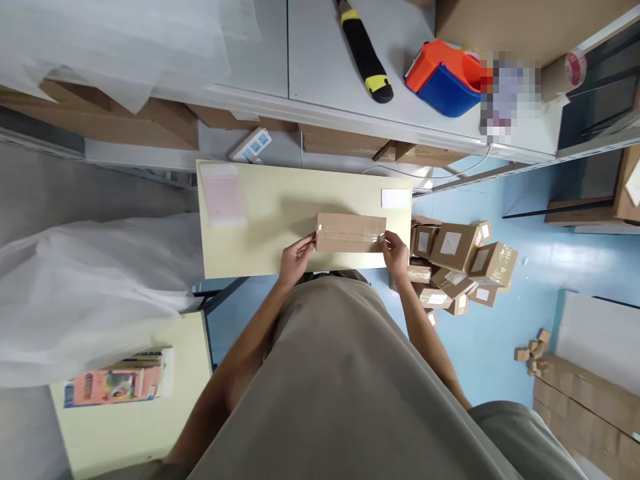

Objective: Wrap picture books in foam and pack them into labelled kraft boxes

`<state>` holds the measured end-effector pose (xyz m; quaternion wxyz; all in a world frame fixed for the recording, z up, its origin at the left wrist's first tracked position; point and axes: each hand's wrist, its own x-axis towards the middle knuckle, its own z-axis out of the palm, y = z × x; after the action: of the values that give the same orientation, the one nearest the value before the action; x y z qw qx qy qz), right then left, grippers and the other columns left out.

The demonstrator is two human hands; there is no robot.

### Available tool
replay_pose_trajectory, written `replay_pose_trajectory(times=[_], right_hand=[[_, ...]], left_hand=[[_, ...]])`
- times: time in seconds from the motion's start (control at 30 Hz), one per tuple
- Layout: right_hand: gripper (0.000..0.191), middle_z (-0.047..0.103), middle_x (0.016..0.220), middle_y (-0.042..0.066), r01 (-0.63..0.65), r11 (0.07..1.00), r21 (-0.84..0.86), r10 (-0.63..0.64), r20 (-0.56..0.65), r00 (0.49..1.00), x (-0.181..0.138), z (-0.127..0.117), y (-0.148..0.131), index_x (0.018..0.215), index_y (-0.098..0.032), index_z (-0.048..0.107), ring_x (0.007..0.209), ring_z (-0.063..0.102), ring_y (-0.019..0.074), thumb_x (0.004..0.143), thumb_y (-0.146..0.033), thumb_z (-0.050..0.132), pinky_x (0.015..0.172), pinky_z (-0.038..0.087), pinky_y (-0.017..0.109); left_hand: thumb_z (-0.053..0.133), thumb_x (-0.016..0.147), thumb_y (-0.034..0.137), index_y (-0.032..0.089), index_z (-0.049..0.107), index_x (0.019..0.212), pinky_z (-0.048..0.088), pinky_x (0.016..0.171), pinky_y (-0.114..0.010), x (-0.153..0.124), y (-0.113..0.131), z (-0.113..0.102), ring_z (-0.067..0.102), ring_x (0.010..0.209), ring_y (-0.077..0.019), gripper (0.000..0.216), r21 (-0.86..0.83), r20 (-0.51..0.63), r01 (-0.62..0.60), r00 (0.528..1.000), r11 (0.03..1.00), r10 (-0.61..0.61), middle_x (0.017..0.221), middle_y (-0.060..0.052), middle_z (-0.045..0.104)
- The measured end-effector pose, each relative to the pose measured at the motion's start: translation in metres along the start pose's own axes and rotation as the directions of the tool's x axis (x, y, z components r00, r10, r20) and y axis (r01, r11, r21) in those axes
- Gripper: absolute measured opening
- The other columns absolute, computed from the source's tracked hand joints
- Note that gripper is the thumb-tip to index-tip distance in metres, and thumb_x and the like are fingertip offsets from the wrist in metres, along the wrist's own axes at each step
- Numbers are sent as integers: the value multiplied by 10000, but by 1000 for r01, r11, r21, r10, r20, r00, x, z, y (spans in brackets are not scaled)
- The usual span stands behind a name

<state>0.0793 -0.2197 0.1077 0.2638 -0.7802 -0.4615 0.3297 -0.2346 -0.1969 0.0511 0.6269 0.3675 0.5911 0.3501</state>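
Observation:
A small brown cardboard box (351, 233), with clear tape along its upper face and ends, is between my hands at the near edge of the pale yellow table (270, 257). My left hand (297, 259) grips its left end with the fingers closed against the corner. At the opposite end, my right hand (395, 253) pinches the near right corner, where shiny tape shows. Beyond the box's right side lies a white label (395, 198) on the tabletop. A pinkish sheet (223, 195) rests at the table's far left.
On the grey shelf (320, 73) ahead are a black-and-yellow cutter (367, 57) and an orange-blue tape dispenser (445, 77). Labelled cartons (453, 250) are piled on the blue floor to the right. White sheeting (90, 287) hangs at left, near stacked books (117, 383).

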Motion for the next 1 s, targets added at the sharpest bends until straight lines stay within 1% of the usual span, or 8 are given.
replay_pose_trajectory(times=[0.23,0.4,0.53,0.63,0.7,0.8,0.9,1.0], right_hand=[[683,856,1250,181,-18,1000,14,19,-32,999,0,1,1,1236,-216,788,1249,811,393,959,-828,659,1033,692,547],[741,851,1280,192,-16,1000,12,16,-46,999,3,0,6,1241,-205,802,1260,807,401,925,-865,677,1047,685,549],[792,855,1273,192,-27,1000,13,28,-63,998,5,1,7,1251,-195,805,1235,819,394,897,-893,683,1055,683,547],[787,854,1284,195,-43,999,-6,42,-65,997,5,2,7,1279,-183,803,1219,826,389,912,-869,691,1058,683,554],[772,850,1298,197,-49,999,-18,47,-74,996,3,3,6,1292,-176,803,1224,824,385,927,-847,695,1061,681,553],[735,856,1293,176,-45,999,-30,42,-103,994,1,6,5,1288,-185,804,1227,823,373,951,-826,679,1079,669,552],[723,864,1273,159,-51,998,-42,45,-126,991,0,9,5,1277,-195,807,1212,828,365,963,-830,660,1081,661,552],[750,858,1282,173,-61,997,-44,55,-130,990,-1,9,4,1276,-194,811,1210,827,373,946,-852,667,1069,664,555]], left_hand=[[584,1075,681,213,728,1542,549,1271,-498,-1,-4,-16,692,1455,-327,676,185,193,-223,963,957,187,1608,-122,694],[471,1136,619,246,409,1786,318,1424,-479,-3,-14,-26,418,1701,-288,752,226,442,-337,872,914,212,1830,-117,437],[552,1106,625,226,158,1848,141,1467,-477,-7,-12,-18,126,1799,-291,930,183,550,-309,819,933,163,1920,-131,201],[644,1058,660,238,266,1817,213,1447,-477,-7,-1,-11,201,1784,-313,947,160,505,-194,859,968,89,1883,-145,305],[651,1049,685,242,474,1716,363,1373,-460,-3,12,-9,423,1689,-340,821,191,431,-155,900,969,59,1762,-155,518],[609,1060,721,230,794,1281,541,1093,-418,9,32,-7,743,1292,-383,569,362,304,-179,950,915,65,1236,-160,830],[612,1052,729,227,798,837,502,842,-375,21,48,-5,777,924,-351,577,534,215,-207,971,820,105,777,-134,777],[631,1046,675,224,772,717,435,738,-364,28,54,-5,721,764,-286,576,584,193,-207,975,784,114,703,-110,756]])
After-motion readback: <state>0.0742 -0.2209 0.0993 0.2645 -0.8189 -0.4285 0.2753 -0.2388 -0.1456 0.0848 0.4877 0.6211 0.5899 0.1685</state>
